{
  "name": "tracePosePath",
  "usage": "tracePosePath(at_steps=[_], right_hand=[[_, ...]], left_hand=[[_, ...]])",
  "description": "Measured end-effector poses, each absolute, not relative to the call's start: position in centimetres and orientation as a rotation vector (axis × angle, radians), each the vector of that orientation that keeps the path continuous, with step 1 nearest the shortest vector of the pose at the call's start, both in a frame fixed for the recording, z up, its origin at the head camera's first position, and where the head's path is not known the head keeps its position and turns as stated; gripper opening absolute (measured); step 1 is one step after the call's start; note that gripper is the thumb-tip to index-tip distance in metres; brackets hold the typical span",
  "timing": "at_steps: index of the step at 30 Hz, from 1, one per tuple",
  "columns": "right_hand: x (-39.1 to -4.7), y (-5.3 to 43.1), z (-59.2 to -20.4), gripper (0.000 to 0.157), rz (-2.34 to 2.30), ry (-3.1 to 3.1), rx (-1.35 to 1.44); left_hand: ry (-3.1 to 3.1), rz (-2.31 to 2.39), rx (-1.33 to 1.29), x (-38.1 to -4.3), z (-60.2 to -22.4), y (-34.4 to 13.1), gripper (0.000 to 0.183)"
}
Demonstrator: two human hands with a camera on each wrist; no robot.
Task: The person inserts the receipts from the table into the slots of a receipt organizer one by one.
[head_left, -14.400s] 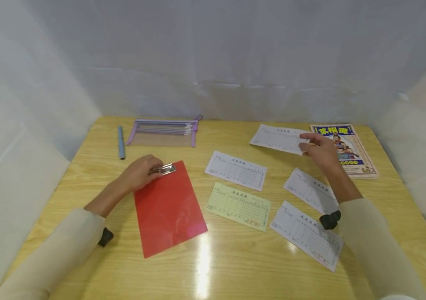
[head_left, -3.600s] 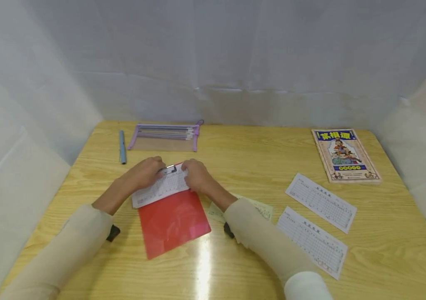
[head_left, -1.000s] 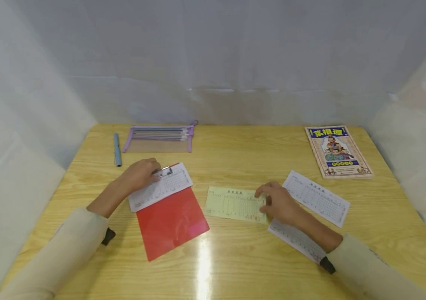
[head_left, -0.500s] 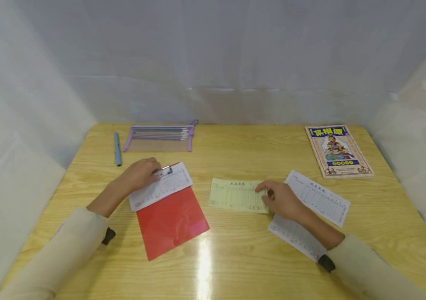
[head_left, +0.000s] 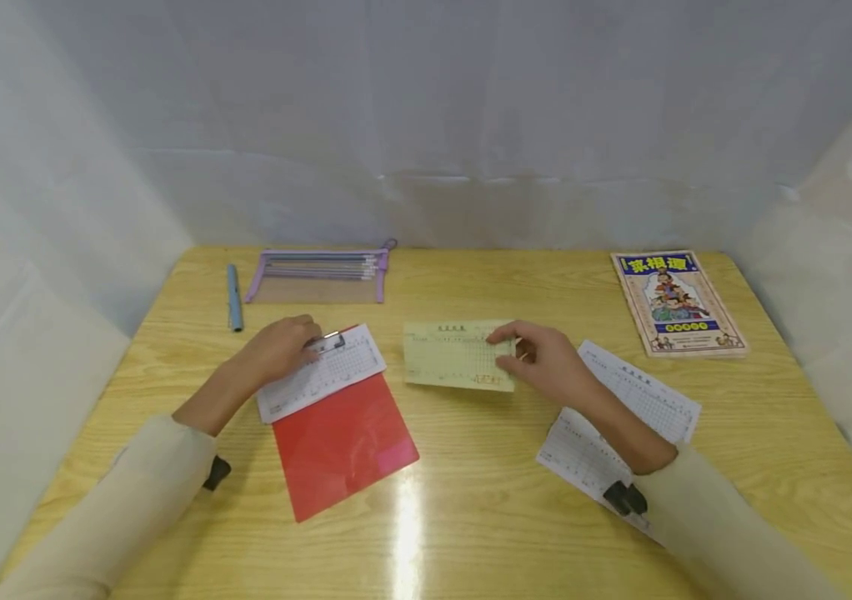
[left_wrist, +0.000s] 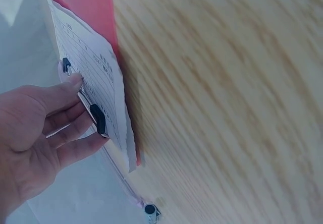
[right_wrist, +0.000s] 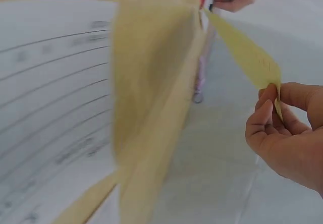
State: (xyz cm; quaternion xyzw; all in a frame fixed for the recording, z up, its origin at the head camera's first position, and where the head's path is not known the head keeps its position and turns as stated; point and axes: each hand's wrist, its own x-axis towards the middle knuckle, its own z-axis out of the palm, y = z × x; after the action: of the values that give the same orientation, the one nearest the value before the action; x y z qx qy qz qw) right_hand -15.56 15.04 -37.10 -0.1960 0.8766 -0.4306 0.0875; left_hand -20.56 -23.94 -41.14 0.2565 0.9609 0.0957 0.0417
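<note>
My left hand [head_left: 283,350] grips the metal clip [head_left: 336,338] at the top of a red clipboard [head_left: 343,454]. In the left wrist view, its thumb and fingers pinch that clip [left_wrist: 98,120] from both sides. White printed form sheets [head_left: 321,383] lie under the clip across the upper half of the board. Between thumb and fingers, my right hand [head_left: 549,362] pinches the right end of a yellow form sheet [head_left: 444,354], raised off the table just right of the clipboard. The right wrist view shows the yellow sheet [right_wrist: 247,50] hanging slightly bent from the fingertips.
Two white forms lie at the right: one farther form [head_left: 666,400] and one nearer form [head_left: 572,450], partly covered by the right arm. A booklet [head_left: 681,304] is at the back right. A blue pen [head_left: 234,298] and a purple-edged pencil pouch [head_left: 317,277] lie at the back left.
Earlier, white sheets were gathered from the table and placed under the clip. Over the last second, my right hand has lifted the yellow form and brought it leftward. The left hand stays on the clip.
</note>
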Motion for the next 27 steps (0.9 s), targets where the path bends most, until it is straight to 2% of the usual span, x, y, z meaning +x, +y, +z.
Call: tracePosePath(at_steps=[7, 17, 27], right_hand=[[-17.6, 12.3, -36.0, 0.028, -1.353, 2.446, -0.683], [-20.5, 7.3, -38.2, 0.028, -1.330, 2.166, -0.718], [-21.4, 2.3, -40.4, 0.027, -1.222, 2.165, -0.637]], left_hand=[[2.941, 0.290, 0.768, -20.6, -41.0, -23.9, 0.018], [2.925, 0.314, 0.744, -20.5, -41.1, -24.0, 0.019], [2.925, 0.332, 0.757, -20.7, -41.3, -24.2, 0.017]])
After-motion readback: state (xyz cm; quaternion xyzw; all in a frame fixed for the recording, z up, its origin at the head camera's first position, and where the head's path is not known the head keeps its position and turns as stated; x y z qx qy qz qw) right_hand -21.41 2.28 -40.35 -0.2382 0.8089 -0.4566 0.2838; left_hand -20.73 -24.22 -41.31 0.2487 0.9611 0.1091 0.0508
